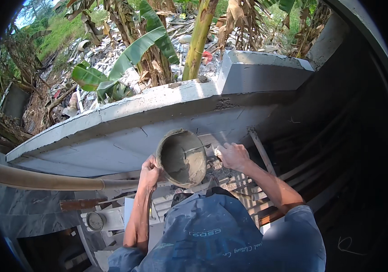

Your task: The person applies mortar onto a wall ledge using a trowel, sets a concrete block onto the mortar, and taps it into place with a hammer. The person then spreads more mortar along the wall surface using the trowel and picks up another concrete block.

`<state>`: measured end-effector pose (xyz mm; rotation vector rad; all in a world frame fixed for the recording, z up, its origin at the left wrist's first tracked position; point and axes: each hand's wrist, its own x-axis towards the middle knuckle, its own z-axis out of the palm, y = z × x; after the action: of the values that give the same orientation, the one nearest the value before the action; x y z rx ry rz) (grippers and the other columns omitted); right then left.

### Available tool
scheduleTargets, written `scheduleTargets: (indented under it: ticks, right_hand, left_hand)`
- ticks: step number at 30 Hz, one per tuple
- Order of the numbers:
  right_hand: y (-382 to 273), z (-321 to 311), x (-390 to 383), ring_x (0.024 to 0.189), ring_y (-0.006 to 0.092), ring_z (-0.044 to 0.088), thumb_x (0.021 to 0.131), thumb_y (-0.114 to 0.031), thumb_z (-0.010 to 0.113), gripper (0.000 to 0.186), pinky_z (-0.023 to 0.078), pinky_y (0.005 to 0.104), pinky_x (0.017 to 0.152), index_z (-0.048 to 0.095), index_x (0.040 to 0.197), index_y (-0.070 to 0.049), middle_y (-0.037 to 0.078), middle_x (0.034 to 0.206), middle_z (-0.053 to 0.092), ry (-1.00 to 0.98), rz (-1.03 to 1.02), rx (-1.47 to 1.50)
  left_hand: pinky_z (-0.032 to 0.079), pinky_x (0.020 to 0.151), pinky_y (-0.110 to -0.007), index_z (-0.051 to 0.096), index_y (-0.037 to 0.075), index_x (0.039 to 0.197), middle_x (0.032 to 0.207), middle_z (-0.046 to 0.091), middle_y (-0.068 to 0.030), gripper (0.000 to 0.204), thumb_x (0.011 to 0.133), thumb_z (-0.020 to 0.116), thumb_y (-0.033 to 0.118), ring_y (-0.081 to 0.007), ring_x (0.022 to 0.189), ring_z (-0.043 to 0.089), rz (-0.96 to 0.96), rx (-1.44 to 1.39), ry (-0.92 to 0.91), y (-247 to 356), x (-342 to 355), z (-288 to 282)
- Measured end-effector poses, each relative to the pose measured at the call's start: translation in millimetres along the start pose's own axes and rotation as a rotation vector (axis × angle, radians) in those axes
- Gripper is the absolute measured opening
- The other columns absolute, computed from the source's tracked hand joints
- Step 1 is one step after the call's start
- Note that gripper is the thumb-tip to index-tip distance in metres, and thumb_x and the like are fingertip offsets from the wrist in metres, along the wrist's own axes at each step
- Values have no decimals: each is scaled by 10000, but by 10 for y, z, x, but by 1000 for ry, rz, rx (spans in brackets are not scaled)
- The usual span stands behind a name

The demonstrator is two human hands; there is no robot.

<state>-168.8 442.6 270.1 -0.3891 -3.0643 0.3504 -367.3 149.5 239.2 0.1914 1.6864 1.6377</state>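
My left hand [150, 172] is closed on the left rim of a round bucket [159, 153], which tilts in front of my body. Wet grey mortar [182, 170] coats the inside and lies at the bottom. From the right, my right hand [233, 156] grips the handle of a trowel [197, 148]. The thin blade reaches over the rim into the bucket; how much of it touches the mortar I cannot tell.
A pale block wall [135, 138] with a rough top edge crosses ahead, with a raised block [266, 72] at right. A long round pole [44, 176] runs along the left. Planks and a small round container [96, 221] lie below. Banana plants [196, 43] and rubble lie beyond.
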Motion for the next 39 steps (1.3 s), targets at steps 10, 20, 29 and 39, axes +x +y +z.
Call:
scheduleTargets:
  ticks: [10,20,29,39]
  right_hand:
    - [-444,899,558,576,309,677,786,-246,667,261,549,417,555,703,722,5,182,620,652,-800,-299,129]
    - [-263,217,-8,387,102,469,837,-175,654,204,361,286,375,681,736,0,19,531,542,-878,184,1189]
    - [49,-27,136,364,92,443,778,-136,641,215,340,291,358,607,616,1,22,477,505,-789,234,1056]
    - [647,-519,-190,420,80,437,893,-288,574,302,348,256,370,606,766,-16,-28,570,486,-488,236,1721]
  left_hand:
    - [326,536,-255,424,87,769,679,459,16,213,735,493,-111,-89,610,419,-54,35,-43,386,42,55]
    - [573,553,-314,451,111,815,777,538,-16,234,773,516,-110,-129,660,563,-73,-164,-40,261,-212,-131]
    - [633,580,-369,460,104,874,826,591,-47,244,830,477,-135,-161,685,636,-16,-237,-59,215,54,90]
    - [626,485,-365,454,67,885,812,605,-120,228,768,480,-127,-239,622,668,-84,-324,16,-3,160,407]
